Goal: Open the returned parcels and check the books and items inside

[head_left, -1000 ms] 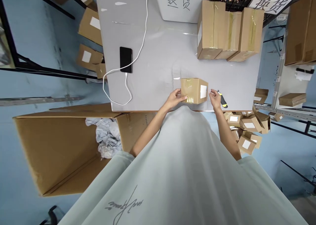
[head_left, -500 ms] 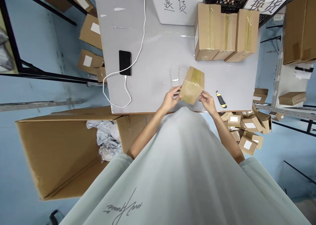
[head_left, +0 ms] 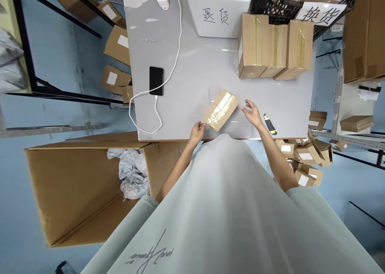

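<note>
A small cardboard box with shiny tape along its top face lies at a slant near the table's front edge. My left hand pinches the box's near left corner between thumb and fingers. Just off the box's right side, my right hand is held with its fingers apart and nothing in it. A yellow and black utility knife rests on the table to the right of that hand.
Three taped cardboard boxes stand at the back right, before a white bin and a black crate. A phone with a white cable lies left. A large open carton holds crumpled plastic; small boxes are heaped right.
The small box has been turned so its taped face shows. My right hand has let go of it and moved slightly away, while my left hand has shifted left and nearer to me.
</note>
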Tool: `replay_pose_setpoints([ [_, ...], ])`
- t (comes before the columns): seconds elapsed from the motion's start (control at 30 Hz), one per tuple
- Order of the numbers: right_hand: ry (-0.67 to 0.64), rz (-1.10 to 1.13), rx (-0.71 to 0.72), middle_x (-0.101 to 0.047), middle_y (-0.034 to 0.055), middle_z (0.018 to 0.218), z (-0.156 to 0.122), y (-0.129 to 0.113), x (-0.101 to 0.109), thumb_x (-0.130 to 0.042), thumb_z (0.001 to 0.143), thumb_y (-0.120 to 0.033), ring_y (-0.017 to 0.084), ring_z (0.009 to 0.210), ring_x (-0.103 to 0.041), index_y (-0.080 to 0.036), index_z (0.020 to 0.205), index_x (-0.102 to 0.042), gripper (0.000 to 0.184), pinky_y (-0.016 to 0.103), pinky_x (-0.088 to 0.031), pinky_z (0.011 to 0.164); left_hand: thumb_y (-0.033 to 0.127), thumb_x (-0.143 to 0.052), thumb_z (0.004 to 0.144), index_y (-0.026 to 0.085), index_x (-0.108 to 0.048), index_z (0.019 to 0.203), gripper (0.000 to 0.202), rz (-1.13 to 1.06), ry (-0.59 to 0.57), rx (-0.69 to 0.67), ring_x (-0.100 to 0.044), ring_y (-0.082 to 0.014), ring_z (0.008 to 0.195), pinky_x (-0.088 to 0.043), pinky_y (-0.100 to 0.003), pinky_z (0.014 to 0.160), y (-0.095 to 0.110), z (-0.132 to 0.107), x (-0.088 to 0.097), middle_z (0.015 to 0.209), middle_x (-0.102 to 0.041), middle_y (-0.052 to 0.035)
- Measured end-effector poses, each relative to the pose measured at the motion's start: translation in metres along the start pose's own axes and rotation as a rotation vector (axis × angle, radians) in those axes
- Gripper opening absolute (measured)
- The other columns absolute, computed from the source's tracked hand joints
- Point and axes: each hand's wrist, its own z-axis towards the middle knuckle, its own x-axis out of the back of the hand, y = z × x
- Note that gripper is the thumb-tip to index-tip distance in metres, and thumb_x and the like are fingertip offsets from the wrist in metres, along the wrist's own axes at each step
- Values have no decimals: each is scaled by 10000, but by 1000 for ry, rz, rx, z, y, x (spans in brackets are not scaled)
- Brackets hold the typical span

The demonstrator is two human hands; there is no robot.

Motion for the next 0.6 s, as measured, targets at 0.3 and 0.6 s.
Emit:
replay_pose_setpoints([
  [0.3,-136,-71,33,-776,198,1490,23,-12,-25,-728,967,-570,354,1306,-778,-173,1370,-784,569,539,-645,1165,584,-660,974,210,-756,1253,477,-126,66,-3,-827,-317,1158,-675,-553,1092,12,10,2,1227,-854,-116],
  [0.6,90,-184,-145,-753,232,1453,-45,44,32,-676,984,-460,341,1284,-727,-166,1300,-781,444,572,-597,1176,615,-787,907,199,-767,1349,607,-77,196,-208,-792,-318,1296,-630,-533,1204,15,18,26,1473,-802,-165],
])
